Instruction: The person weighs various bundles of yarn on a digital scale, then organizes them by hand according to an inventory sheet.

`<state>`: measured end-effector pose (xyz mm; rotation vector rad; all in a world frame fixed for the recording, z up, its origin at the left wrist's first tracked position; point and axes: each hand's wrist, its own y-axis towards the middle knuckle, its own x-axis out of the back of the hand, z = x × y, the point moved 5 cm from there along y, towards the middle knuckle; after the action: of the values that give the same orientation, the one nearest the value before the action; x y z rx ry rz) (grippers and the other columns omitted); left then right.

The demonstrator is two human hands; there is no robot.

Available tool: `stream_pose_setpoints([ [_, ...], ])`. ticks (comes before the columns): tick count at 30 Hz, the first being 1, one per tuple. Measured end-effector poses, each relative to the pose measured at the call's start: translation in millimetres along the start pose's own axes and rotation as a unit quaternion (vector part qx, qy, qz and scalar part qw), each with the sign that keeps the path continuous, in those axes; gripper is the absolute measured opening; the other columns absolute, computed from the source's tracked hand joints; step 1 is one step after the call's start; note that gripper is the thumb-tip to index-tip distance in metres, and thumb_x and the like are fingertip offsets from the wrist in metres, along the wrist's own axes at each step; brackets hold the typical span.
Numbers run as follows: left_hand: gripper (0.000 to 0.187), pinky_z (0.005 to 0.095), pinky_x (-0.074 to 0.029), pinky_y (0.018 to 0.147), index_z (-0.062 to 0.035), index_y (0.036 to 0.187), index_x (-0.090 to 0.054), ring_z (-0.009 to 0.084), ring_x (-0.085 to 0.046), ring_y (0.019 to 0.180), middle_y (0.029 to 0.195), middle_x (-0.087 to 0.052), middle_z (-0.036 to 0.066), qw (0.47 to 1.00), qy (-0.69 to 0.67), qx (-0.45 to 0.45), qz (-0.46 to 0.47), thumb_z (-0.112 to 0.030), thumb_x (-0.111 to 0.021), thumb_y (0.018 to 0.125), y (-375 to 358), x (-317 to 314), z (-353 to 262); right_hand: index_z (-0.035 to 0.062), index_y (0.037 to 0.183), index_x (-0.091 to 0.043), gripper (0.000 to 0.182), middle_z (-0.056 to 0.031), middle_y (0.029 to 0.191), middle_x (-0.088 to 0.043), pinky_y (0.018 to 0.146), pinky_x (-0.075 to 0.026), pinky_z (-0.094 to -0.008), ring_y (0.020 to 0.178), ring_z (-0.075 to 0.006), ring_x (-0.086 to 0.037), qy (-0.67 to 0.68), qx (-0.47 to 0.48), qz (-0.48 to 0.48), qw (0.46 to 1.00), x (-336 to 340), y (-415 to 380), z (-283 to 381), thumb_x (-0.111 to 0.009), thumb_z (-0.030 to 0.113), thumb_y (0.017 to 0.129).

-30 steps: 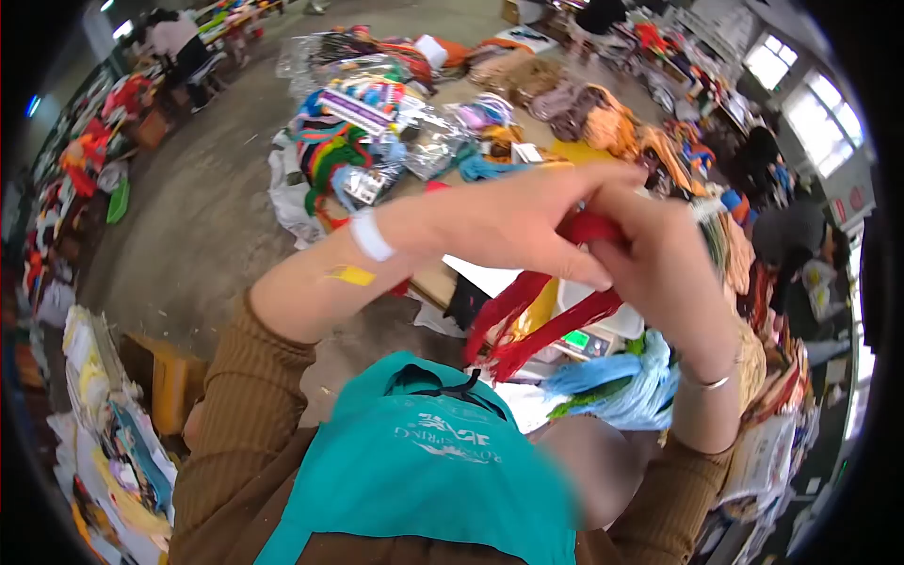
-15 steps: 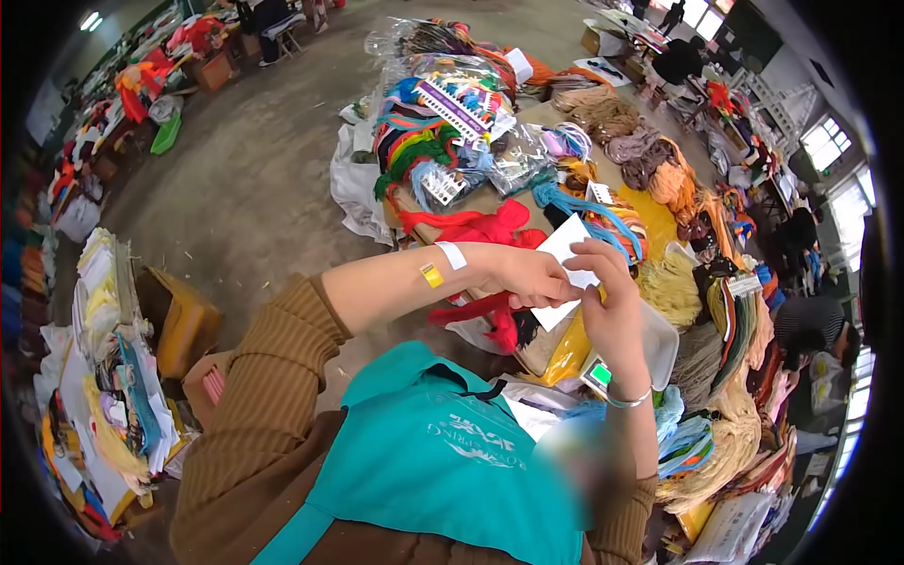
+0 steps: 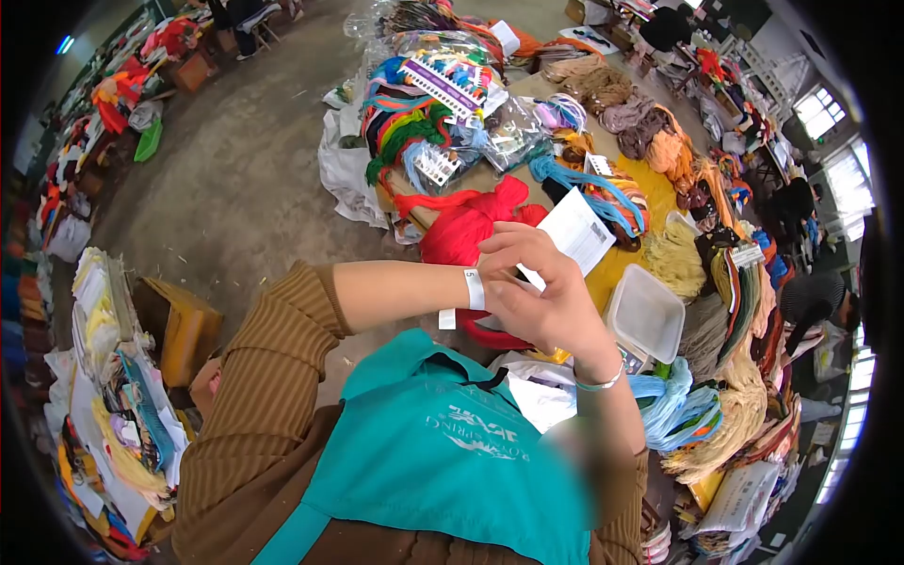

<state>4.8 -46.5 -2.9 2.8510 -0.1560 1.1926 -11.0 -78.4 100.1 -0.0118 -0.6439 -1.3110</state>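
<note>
Here is the big, bright red yarn bundle (image 3: 466,226), puffy and knotted at the top, lying on the near edge of the cardboard-coloured table (image 3: 513,193), just beyond the left forearm (image 3: 405,297). A loose tail reaches left, and more red shows on the near side of the wrist.

The right hand (image 3: 539,287) crosses in front of the left hand (image 3: 487,282); its fingers are bent and parted from the thumb, open. The left hand is mostly covered, so its fingers can't be read, nor whether they grip anything.

Right beside them, on the far side, the white printed paper sheet (image 3: 574,235) tilts, showing fine lines and a small dark block, too small to read. Over to the right sits the translucent white plastic tub (image 3: 647,313), with pale blue yarn (image 3: 673,410) on its near side.

Now the writing! The teal cloth apron (image 3: 443,452) carries a pale logo that seems to read "ROYAL SPRING". The white paper wristband (image 3: 474,289) bears a small dark mark. Far off, the purple-and-white card strip (image 3: 443,89) lies over multicoloured yarn (image 3: 405,113), its lettering unreadable, and a black-and-white label (image 3: 438,165) shows nearer.
</note>
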Motion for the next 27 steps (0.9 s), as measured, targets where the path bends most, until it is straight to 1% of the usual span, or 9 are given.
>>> stream_pose_setpoints([
  [4, 0.045, 0.0382, -0.049, 0.076, 0.0018, 0.094, -0.064, 0.0218, -0.062, 0.081, 0.089, -0.067, 0.013, 0.999, -0.045, 0.014, 0.004, -0.042, -0.055, 0.095, -9.8, -8.3, 3.8, 0.0025, 0.099, -0.066, 0.026, -0.0110, 0.115, -0.065, 0.104, -0.039, -0.0435, 0.123, -0.0322, -0.052, -0.018, 0.005, -0.006, 1.000, -7.0, -5.0, -8.0, -0.066, 0.002, 0.074],
  [6, 0.045, 0.0381, -0.048, 0.075, 0.0019, 0.094, -0.064, 0.0216, -0.062, 0.080, 0.088, -0.067, 0.013, 0.998, -0.066, 0.019, 0.008, -0.042, -0.055, 0.095, -13.3, -12.5, 4.9, 0.0029, 0.102, -0.066, 0.029, -0.0113, 0.117, -0.063, 0.104, -0.038, -0.0449, 0.124, -0.0330, -0.050, 0.006, -0.064, -0.038, 0.997, -10.1, -11.3, -22.0, -0.067, 0.001, 0.073],
  [7, 0.045, 0.0381, -0.048, 0.075, 0.0019, 0.094, -0.064, 0.0215, -0.062, 0.080, 0.088, -0.067, 0.013, 0.997, -0.078, 0.021, 0.011, -0.042, -0.055, 0.095, -14.4, -15.8, 5.1, 0.0029, 0.102, -0.066, 0.029, -0.0113, 0.117, -0.063, 0.104, -0.038, -0.0449, 0.124, -0.0330, -0.050, 0.006, -0.068, -0.042, 0.997, -11.0, -12.6, -22.5, -0.067, 0.001, 0.073],
  [11, 0.045, 0.0380, -0.048, 0.074, 0.0019, 0.093, -0.064, 0.0211, -0.061, 0.079, 0.087, -0.067, 0.013, 0.991, -0.127, 0.036, 0.027, -0.042, -0.055, 0.095, -20.2, -33.5, 7.1, 0.0057, 0.102, -0.066, 0.032, -0.0106, 0.124, -0.060, 0.105, -0.038, -0.0440, 0.126, -0.0358, -0.047, 0.000, 0.027, -0.008, 1.000, -16.9, -17.2, -0.1, -0.067, -0.001, 0.071],
  [12, 0.045, 0.0380, -0.048, 0.074, 0.0020, 0.093, -0.064, 0.0209, -0.061, 0.078, 0.087, -0.067, 0.013, 0.989, -0.137, 0.040, 0.032, -0.042, -0.055, 0.095, -21.6, -36.0, 7.7, 0.0073, 0.102, -0.066, 0.034, -0.0098, 0.125, -0.059, 0.104, -0.040, -0.0432, 0.127, -0.0369, -0.046, -0.022, 0.023, 0.013, 0.999, -19.8, -19.2, 3.6, -0.065, -0.003, 0.070],
  [15, 0.045, 0.0379, -0.048, 0.073, 0.0020, 0.093, -0.064, 0.0206, -0.061, 0.078, 0.086, -0.067, 0.012, 0.984, -0.162, 0.045, 0.054, -0.042, -0.055, 0.095, -18.0, -42.3, 8.1, 0.0082, 0.101, -0.067, 0.035, -0.0100, 0.124, -0.059, 0.102, -0.043, -0.0443, 0.128, -0.0376, -0.046, -0.065, 0.010, -0.004, 0.998, -27.4, -26.0, -6.9, -0.065, -0.005, 0.068],
  [21, 0.046, 0.0378, -0.048, 0.071, 0.0021, 0.092, -0.064, 0.0200, -0.060, 0.076, 0.085, -0.066, 0.012, 0.968, -0.223, 0.053, 0.100, -0.042, -0.055, 0.095, 1.5, -66.6, 6.0, 0.0063, 0.089, -0.066, 0.020, -0.0083, 0.115, -0.063, 0.096, -0.048, -0.0436, 0.124, -0.0356, -0.052, -0.079, 0.067, -0.067, 0.992, -33.8, -50.6, -18.3, -0.070, -0.001, 0.070],
  [22, 0.046, 0.0377, -0.048, 0.071, 0.0021, 0.092, -0.064, 0.0199, -0.060, 0.076, 0.085, -0.066, 0.012, 0.965, -0.233, 0.058, 0.107, -0.043, -0.055, 0.095, 4.7, -71.7, 4.3, 0.0060, 0.095, -0.067, 0.023, -0.0109, 0.117, -0.061, 0.097, -0.046, -0.0458, 0.125, -0.0363, -0.048, -0.090, 0.077, -0.052, 0.992, -37.0, -56.1, -22.3, -0.069, 0.004, 0.072],
  [27, 0.046, 0.0376, -0.048, 0.070, 0.0022, 0.091, -0.064, 0.0194, -0.060, 0.074, 0.084, -0.066, 0.012, 0.948, -0.276, 0.082, 0.136, -0.043, -0.055, 0.096, 20.6, -86.4, 4.7, 0.0071, 0.095, -0.069, 0.025, -0.0117, 0.114, -0.062, 0.091, -0.048, -0.0472, 0.121, -0.0362, -0.052, -0.061, 0.089, -0.116, 0.987, -46.3, -77.1, -34.3, -0.071, 0.006, 0.070],
])
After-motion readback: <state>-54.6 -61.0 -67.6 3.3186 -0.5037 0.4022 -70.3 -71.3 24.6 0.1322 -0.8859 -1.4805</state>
